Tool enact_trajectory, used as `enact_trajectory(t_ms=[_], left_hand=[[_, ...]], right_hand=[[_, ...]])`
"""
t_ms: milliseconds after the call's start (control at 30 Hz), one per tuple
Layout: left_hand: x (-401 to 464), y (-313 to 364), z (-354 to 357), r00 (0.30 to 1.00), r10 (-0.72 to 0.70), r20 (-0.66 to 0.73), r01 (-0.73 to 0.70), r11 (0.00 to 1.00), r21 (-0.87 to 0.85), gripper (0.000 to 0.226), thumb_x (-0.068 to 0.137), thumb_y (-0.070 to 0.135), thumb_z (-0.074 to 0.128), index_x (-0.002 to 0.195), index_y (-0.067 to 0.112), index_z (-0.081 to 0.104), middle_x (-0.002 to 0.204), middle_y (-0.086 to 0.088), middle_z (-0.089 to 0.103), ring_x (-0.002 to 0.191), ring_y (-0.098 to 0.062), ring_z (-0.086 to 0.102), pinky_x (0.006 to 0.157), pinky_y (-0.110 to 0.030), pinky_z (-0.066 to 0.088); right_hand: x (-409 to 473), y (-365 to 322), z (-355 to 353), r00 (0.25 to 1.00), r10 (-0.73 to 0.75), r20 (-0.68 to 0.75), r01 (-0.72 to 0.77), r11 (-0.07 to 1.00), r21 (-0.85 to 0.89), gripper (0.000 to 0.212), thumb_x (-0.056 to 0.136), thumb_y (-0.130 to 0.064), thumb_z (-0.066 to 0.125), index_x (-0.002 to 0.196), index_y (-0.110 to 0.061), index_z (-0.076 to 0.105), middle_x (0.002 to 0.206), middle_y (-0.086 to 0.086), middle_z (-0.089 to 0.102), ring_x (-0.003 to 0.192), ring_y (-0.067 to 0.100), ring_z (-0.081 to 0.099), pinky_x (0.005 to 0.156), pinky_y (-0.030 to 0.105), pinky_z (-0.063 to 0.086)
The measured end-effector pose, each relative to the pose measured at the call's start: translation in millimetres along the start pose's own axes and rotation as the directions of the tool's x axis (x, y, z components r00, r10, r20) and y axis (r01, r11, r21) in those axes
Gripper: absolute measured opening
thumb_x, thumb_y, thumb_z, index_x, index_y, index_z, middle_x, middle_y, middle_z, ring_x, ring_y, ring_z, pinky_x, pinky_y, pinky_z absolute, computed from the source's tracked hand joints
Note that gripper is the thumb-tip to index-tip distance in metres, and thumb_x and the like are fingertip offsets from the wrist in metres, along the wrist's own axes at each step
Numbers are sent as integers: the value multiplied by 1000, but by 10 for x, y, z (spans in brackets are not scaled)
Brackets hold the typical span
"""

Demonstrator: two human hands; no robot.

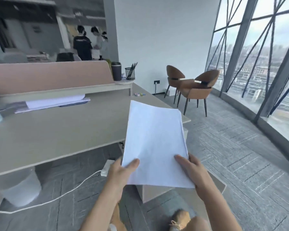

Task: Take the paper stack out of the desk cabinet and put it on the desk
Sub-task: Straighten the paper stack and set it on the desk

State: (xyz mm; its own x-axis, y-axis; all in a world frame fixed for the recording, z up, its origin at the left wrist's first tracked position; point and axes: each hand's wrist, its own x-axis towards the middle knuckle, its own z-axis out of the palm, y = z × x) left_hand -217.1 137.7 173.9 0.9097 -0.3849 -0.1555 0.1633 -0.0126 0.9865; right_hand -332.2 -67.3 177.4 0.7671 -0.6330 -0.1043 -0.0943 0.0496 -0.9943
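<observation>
Office carpet in grey stripes runs under a long beige tabletop point(57, 130), whose far left end carries a loose pile of white sheets point(55, 102) tucked below a pink divider panel point(48, 77); a dark tumbler point(116, 71) and a mesh pen cup point(130, 73) stand on a raised shelf further along. Below the tabletop edge a white cable point(57, 198) trails across the floor. Nearer the middle, the left hand point(122, 174) has closed its grip on the near left corner of the paper stack point(154, 140), thumb on top and fingers hidden beneath. The stack is in the air, clear of the tabletop, its far end tilted up over the tabletop's right corner. The right hand point(193, 170) pinches the near right corner the same way. Part of a beige cabinet panel point(153, 192) shows under the stack. The paper looks light but floppy and liable to fan or slide sheet over sheet, so holding both near corners, or supporting it from underneath, seems wise. Two brown chairs point(190, 87) stand by the glass wall on the right.
</observation>
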Motion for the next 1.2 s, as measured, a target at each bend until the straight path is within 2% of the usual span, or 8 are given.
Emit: enact_trajectory(t_ms=[100,267,367,567,767,967,1133,1200], left_hand=[[-51,243,-194,998,47,-48,-49,998,-37,39,64,30,80,101,18,75,96,-1,81,93,-25,76,87,-46,59],[175,497,-407,987,104,-121,-112,992,-59,29,78,27,78,106,23,74,102,8,80,99,-17,74,92,-42,56],[493,605,-543,990,96,-105,-105,991,-84,27,89,27,69,116,28,70,112,13,77,107,-11,71,98,-40,51],[1372,763,-1100,993,-107,51,112,987,-115,26,92,16,64,117,12,71,114,-6,77,105,-25,73,98,-45,52],[2121,654,-1501,977,-203,71,208,976,-67,26,90,17,67,116,16,70,111,-7,78,101,-27,75,89,-43,55],[2448,668,-1679,996,-80,-37,80,997,-18,25,93,8,65,117,13,69,113,-6,78,103,-25,74,89,-42,56],[2775,873,-1710,988,55,-146,-47,997,54,21,94,9,64,113,15,70,109,-3,79,99,-22,75,88,-43,57],[2894,939,-1665,978,95,-185,-81,993,82,20,94,10,64,112,16,71,108,-1,79,98,-20,75,90,-43,57]], right_hand=[[213,-402,258,995,4,95,-13,995,95,27,87,-36,71,107,-18,69,101,8,79,94,33,75,89,54,58],[652,-729,729,977,-125,172,107,988,109,24,92,-15,66,116,-16,65,100,2,80,87,25,78,80,46,62],[1006,-772,1016,962,-177,207,158,982,106,26,95,-15,64,121,-18,62,106,2,78,91,24,77,78,42,62],[1743,-619,1555,940,-209,271,181,976,124,20,97,-15,61,116,-20,62,105,0,79,89,19,77,62,27,61],[2277,-280,2153,929,-198,311,161,977,141,21,97,-12,60,118,-15,62,109,3,77,95,23,76,69,30,62],[2580,-397,2470,905,-220,365,180,973,142,24,97,-12,61,120,-19,61,114,5,76,101,29,74,84,50,60],[2927,-739,2653,888,-263,377,257,964,69,23,95,-4,59,114,-16,64,108,2,77,88,14,76,64,22,59],[3058,-805,2709,885,-276,376,271,960,68,29,96,-2,56,117,-19,63,111,0,76,91,12,75,68,23,59]])
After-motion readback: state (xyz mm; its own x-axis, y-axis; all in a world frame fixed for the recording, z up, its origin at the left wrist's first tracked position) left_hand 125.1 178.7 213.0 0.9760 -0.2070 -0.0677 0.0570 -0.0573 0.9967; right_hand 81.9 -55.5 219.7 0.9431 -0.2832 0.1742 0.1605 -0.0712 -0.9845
